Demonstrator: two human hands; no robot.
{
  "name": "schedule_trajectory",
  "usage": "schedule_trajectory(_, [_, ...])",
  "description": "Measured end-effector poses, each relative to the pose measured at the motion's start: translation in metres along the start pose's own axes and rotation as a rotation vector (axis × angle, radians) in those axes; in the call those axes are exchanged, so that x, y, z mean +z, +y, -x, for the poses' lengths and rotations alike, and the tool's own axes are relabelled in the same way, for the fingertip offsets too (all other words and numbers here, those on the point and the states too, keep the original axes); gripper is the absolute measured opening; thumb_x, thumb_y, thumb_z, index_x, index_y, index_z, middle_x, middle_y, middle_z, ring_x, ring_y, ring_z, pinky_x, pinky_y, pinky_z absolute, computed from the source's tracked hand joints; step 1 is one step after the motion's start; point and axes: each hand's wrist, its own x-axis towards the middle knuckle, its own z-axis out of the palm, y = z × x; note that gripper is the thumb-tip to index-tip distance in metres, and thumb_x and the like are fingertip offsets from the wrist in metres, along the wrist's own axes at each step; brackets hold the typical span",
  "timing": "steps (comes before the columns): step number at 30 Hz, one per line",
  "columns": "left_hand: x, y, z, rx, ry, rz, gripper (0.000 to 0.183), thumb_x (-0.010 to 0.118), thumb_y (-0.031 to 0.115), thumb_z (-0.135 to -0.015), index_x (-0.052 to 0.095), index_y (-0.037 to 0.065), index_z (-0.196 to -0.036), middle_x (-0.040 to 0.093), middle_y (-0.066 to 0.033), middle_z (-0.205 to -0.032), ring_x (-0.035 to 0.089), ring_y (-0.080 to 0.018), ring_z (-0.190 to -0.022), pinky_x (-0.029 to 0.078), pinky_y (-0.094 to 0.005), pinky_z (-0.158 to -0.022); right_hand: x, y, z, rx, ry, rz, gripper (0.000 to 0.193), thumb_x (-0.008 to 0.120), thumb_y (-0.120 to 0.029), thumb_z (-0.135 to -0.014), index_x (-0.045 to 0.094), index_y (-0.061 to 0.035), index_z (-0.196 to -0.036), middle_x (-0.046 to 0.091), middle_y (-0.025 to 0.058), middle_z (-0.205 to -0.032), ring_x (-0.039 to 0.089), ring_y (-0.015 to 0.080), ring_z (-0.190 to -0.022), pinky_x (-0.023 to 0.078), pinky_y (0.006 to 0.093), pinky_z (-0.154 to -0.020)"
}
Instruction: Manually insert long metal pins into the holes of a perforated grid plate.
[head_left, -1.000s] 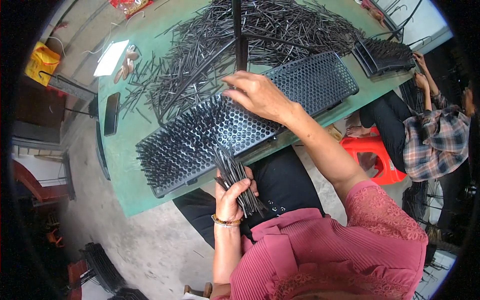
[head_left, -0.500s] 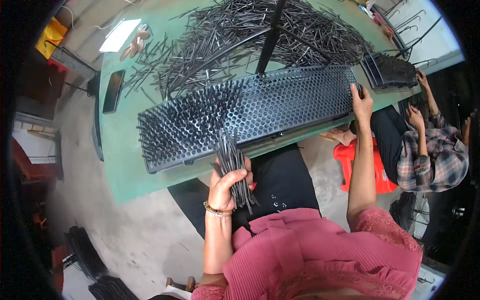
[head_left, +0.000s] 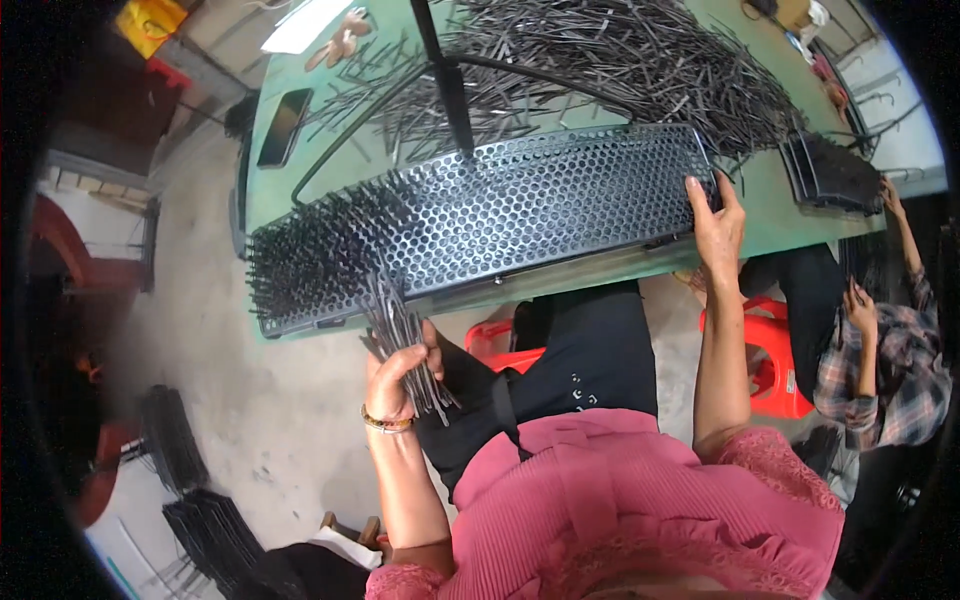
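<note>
My left hand [head_left: 398, 378] is closed round a bundle of thin black sticks [head_left: 400, 325], just off the near side of a long black perforated panel [head_left: 560, 200]. The sticks point up toward the panel and their lower ends stick out below my fingers. The panel lies across the table's front, its left part bristling with upright black sticks [head_left: 320, 240], its middle and right showing bare round holes. At the panel's right end my right hand [head_left: 718, 230] grips the edge, thumb on top and fingers behind. Some of those fingers are hidden.
Loose black sticks [head_left: 620, 70] are heaped at the back of the green table [head_left: 790, 235]. A black metal stand [head_left: 455, 100] rises behind the panel. A phone [head_left: 285, 128] lies at the left. A co-worker in a plaid shirt [head_left: 885, 385] works at right, near a red stool [head_left: 765, 360].
The panel and the stand have shifted left along the table, with my right hand still on the panel's end. My left hand has moved left with the bundle. The view has shifted too.
</note>
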Motion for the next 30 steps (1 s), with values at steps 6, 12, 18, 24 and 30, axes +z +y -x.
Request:
schedule_trajectory(6, [0.014, -0.002, 0.016, -0.033, -0.093, -0.08, 0.061, 0.066, 0.004, -0.068, 0.041, -0.006, -0.123, 0.056, -0.0128, -0.078, 0.056, -0.0192, -0.059, 0.047, -0.0288, -0.053, 0.0, -0.045, 0.014, -0.596, 0.153, 0.254, 0.033, 0.064, -0.013, -0.083, 0.059, 0.0002, -0.113, 0.058, 0.0189, -0.104, 0.056, 0.0316, -0.096, 0.042, 0.039, -0.088])
schedule_trajectory(12, [0.048, -0.002, 0.004, -0.051, -0.401, -0.029, 0.058, 0.067, 0.004, -0.072, 0.041, -0.004, -0.124, 0.055, -0.0094, -0.076, 0.056, -0.0166, -0.062, 0.046, -0.0277, -0.056, 0.04, -0.126, 0.074, 0.095, -1.088, -0.7, 0.029, 0.056, -0.016, -0.091, 0.061, 0.0014, -0.114, 0.065, 0.0032, -0.092, 0.056, 0.0068, -0.078, 0.046, 0.0221, -0.071])
schedule_trajectory(18, [0.059, -0.005, 0.0, -0.138, -0.545, -0.022, 0.06, 0.07, 0.005, -0.072, 0.042, -0.003, -0.124, 0.058, -0.0092, -0.082, 0.057, -0.0149, -0.063, 0.048, -0.0262, -0.057, 0.056, -0.15, 0.074, 0.364, -1.366, -0.917, 0.027, 0.061, -0.024, -0.089, 0.067, 0.0007, -0.097, 0.062, -0.0013, -0.077, 0.053, 0.0051, -0.07, 0.044, 0.0216, -0.061])
schedule_trajectory(24, [0.059, -0.008, -0.001, -0.15, -0.526, -0.034, 0.061, 0.072, 0.005, -0.072, 0.042, -0.002, -0.125, 0.06, -0.009, -0.084, 0.058, -0.0151, -0.065, 0.048, -0.0268, -0.058, 0.059, -0.146, 0.059, 0.186, -1.371, -0.723, 0.025, 0.063, -0.022, -0.088, 0.068, 0.0027, -0.09, 0.064, 0.0013, -0.079, 0.056, 0.0066, -0.075, 0.045, 0.0226, -0.068])
schedule_trajectory(30, [0.055, -0.009, -0.007, -0.129, -0.527, -0.021, 0.059, 0.071, 0.005, -0.072, 0.043, -0.002, -0.124, 0.06, -0.0091, -0.085, 0.059, -0.0156, -0.066, 0.049, -0.0269, -0.057, 0.06, -0.152, 0.051, 0.049, -1.34, -0.645, 0.021, 0.064, -0.018, -0.087, 0.067, 0.003, -0.09, 0.063, -0.0002, -0.08, 0.054, 0.0045, -0.074, 0.043, 0.0211, -0.065])
